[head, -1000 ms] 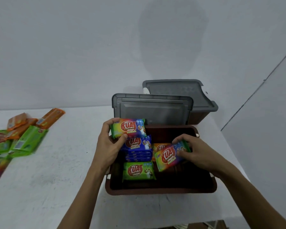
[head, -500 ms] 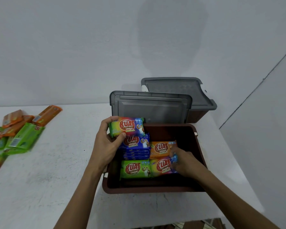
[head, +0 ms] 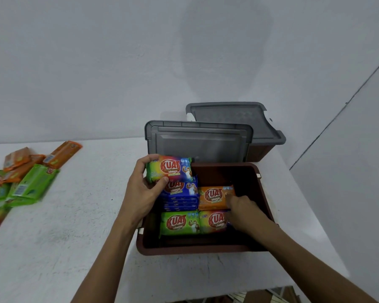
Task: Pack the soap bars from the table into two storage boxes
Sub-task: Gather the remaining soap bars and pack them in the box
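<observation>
White surface (head: 74,237) against a bare wall. Rainbow bar (head: 214,224), half a second ago still gripped, now lies flat in brown box (head: 264,193) beside green bar (head: 179,223); right hand (head: 243,209) released, fingertip on orange bar (head: 214,196). Left hand (head: 143,191) grasps another rainbow bar above blue stack (head: 181,196). Box's right strip open; loose bars (head: 31,182) wait far left.

Left hand (head: 143,191) grips a bar (head: 170,169) over the box's (head: 195,249) far-left corner, thumb on top; right hand (head: 244,212) reaches down inside the box, fingers curled, forearm angled in from the near-right.
</observation>
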`<state>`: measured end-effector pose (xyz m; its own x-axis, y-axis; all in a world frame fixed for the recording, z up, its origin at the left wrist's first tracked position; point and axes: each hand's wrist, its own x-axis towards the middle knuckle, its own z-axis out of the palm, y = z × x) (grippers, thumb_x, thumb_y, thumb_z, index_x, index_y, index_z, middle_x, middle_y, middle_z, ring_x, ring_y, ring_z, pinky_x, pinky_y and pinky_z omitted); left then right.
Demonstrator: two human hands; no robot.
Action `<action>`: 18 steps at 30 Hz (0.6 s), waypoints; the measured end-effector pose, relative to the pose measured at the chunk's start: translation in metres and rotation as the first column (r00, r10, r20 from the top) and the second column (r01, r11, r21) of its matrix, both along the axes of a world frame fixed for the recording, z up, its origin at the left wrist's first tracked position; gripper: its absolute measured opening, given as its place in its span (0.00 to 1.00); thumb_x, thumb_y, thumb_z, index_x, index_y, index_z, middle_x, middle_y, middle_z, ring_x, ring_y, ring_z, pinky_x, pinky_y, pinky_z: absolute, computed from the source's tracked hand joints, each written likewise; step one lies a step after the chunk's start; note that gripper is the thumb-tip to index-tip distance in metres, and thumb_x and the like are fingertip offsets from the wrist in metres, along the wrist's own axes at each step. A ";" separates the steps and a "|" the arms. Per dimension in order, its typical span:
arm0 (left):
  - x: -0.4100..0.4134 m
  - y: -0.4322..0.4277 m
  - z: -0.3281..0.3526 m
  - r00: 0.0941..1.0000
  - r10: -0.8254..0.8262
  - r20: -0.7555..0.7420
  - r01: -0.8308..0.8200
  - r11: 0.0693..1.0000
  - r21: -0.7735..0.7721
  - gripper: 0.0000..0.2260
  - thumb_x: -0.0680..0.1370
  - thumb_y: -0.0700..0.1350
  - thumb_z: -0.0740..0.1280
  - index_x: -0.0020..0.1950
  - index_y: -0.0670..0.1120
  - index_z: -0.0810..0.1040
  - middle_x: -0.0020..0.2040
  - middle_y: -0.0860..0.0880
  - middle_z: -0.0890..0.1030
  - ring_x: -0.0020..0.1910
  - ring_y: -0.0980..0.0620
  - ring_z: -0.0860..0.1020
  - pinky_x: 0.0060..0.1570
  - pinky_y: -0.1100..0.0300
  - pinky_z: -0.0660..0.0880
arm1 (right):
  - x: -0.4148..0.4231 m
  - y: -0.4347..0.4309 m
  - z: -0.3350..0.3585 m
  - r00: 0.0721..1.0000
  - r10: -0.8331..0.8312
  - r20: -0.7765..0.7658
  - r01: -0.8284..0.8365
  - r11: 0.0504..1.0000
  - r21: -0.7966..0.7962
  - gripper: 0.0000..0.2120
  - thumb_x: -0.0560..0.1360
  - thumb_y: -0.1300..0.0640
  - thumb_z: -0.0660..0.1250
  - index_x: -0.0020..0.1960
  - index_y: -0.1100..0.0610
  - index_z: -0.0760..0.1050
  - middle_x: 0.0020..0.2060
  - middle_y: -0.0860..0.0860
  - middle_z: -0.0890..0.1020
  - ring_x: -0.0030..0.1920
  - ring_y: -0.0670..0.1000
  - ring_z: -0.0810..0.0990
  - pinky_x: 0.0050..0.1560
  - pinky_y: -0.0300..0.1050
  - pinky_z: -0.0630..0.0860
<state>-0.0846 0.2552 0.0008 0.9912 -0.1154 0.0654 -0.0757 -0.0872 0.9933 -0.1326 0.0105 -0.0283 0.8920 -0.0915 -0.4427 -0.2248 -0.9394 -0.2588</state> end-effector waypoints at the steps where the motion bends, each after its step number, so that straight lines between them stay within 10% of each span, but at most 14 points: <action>1: -0.001 0.000 0.001 1.000 -0.011 -0.001 0.011 1.000 0.002 0.21 0.73 0.43 0.70 0.64 0.53 0.69 0.60 0.56 0.75 0.55 0.53 0.80 0.42 0.59 0.81 | 0.003 0.000 0.006 0.999 -0.017 0.027 0.017 1.000 0.003 0.21 0.79 0.51 0.64 0.69 0.56 0.66 0.63 0.56 0.75 0.58 0.55 0.79 0.60 0.49 0.77; 6: -0.007 -0.005 0.011 0.995 -0.095 -0.016 0.094 0.995 -0.032 0.22 0.71 0.46 0.70 0.63 0.53 0.69 0.59 0.53 0.76 0.56 0.52 0.79 0.45 0.56 0.81 | 0.017 0.005 0.043 0.924 -0.138 0.357 -0.011 0.923 0.385 0.06 0.79 0.53 0.65 0.55 0.52 0.71 0.49 0.49 0.81 0.48 0.49 0.82 0.44 0.41 0.80; 12: -0.012 -0.013 0.018 0.975 -0.204 -0.084 0.191 0.971 -0.142 0.23 0.70 0.44 0.71 0.64 0.52 0.70 0.59 0.52 0.77 0.57 0.54 0.79 0.45 0.58 0.80 | 0.016 0.026 0.066 0.936 -0.352 -0.016 0.110 0.247 0.963 0.13 0.76 0.59 0.67 0.59 0.49 0.74 0.58 0.56 0.78 0.57 0.55 0.82 0.51 0.58 0.82; 18: -0.003 -0.001 0.023 0.964 -0.253 -0.084 0.260 0.962 0.081 0.23 0.72 0.47 0.70 0.66 0.54 0.70 0.62 0.54 0.76 0.60 0.56 0.77 0.50 0.57 0.80 | 0.011 0.018 0.062 0.908 -0.418 0.010 0.112 0.265 0.958 0.10 0.77 0.59 0.66 0.56 0.50 0.77 0.55 0.51 0.81 0.54 0.52 0.83 0.48 0.55 0.83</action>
<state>-0.0880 0.2543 0.0235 0.9293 -0.3684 -0.0281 -0.0353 -0.1643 0.9858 -0.1211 0.0284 0.0339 0.9784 -0.0129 -0.2063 -0.2050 0.0699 -0.9763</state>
